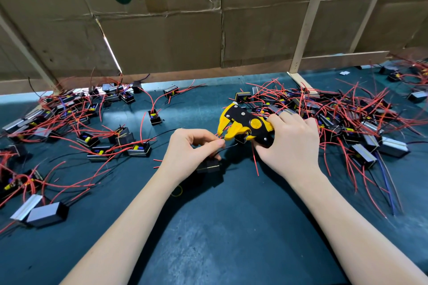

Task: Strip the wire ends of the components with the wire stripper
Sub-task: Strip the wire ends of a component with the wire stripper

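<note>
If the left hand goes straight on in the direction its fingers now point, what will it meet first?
Most likely the wire stripper. The left hand pinches a red wire and points right, toward the tool's open yellow jaws, held by the right hand. Depth is unclear in this one view.

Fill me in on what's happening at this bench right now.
A person is stripping wire ends. The right hand grips a yellow and black wire stripper, its jaws open and pointing left. The left hand pinches a red wire and holds its end at those jaws; a black component sits just under that hand. More components with red leads lie scattered on the left and heaped on the right of the green mat.
</note>
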